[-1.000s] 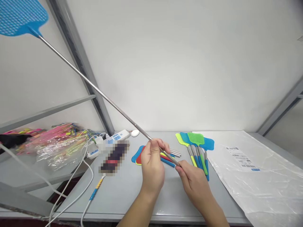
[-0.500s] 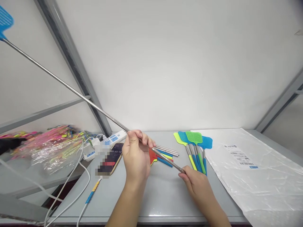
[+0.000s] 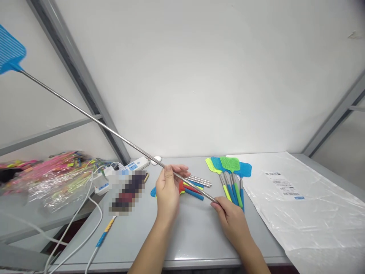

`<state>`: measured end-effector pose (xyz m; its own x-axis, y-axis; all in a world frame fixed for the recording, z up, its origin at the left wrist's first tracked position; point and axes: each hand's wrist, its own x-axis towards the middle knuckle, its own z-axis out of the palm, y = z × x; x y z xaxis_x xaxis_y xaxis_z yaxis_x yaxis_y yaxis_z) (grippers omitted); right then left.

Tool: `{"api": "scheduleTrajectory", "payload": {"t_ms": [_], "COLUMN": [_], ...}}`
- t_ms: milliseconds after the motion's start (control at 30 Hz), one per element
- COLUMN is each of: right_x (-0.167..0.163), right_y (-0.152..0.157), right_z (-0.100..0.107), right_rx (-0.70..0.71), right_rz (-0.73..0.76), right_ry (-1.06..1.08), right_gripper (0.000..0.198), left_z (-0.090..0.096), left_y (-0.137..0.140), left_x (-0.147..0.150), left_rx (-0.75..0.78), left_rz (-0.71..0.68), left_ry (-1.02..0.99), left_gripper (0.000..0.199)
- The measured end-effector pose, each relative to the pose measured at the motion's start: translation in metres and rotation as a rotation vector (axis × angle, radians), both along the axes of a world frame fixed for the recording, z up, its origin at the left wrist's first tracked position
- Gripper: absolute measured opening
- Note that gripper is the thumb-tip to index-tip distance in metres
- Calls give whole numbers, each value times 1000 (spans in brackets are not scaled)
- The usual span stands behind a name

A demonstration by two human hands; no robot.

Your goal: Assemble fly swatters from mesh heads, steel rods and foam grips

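Observation:
A long fly swatter (image 3: pixel 94 120) with a blue slotted head and a thin steel rod slants from the upper left down to the right. My right hand (image 3: pixel 231 220) is closed around its lower end, hiding the handle. Farther up the rod is my left hand (image 3: pixel 168 190), its thumb laid over the metal and its fingers loosely extended behind. Partly behind that hand lie more swatters (image 3: pixel 194 194) with blue and red handles, alongside bare steel rods (image 3: pixel 201 182). To the right, a fanned group of green, blue and yellow swatters (image 3: pixel 230 164) rests on the table.
A white plastic bag (image 3: pixel 310 220) with a label covers the table's right side. At left are a blurred-out phone (image 3: pixel 128 194), power strips (image 3: pixel 138 164), white cables (image 3: pixel 95 232) and plastic-wrapped colourful goods (image 3: pixel 65 175). A small white object (image 3: pixel 156 160) sits near the wall.
The swatter's blue head has come farther into view, lower and to the right. My left fingers have loosened and straightened, with that hand nearer the lower end. The view has shifted slightly.

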<state>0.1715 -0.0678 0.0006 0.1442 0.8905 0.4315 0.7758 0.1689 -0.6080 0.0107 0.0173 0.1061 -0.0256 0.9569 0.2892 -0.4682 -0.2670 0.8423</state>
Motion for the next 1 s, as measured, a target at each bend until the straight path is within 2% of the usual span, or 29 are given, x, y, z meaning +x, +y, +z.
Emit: {"api": "scheduleTrajectory", "payload": {"t_ms": [167,300,400,533,733,1000], "right_x": [-8,-20,-20,-14,-11,-14], "right_y": [1,2,2,2,0,1], "right_z": [6,9,9,7,8,6], "right_rx": [18,9,9,25,-5,-119], "right_rz": [15,59,53,56,59,62], "right_ry": [26,138,169,168,229,161], "right_gripper": [32,31,31,29,27,29], "left_z": [-7,-29,-48,-59,-60,-41], "left_y": [-11,-33,-45,-38,-12,-11], "left_x": [3,24,39,36,11,5], "left_rx": [0,-27,-73,-118,-116,-24], "left_rz": [-11,-108,-199,-239,-246,-161], "left_ry": [61,244,278,262,180,170], "left_gripper": [32,36,35,36,36,33]}}
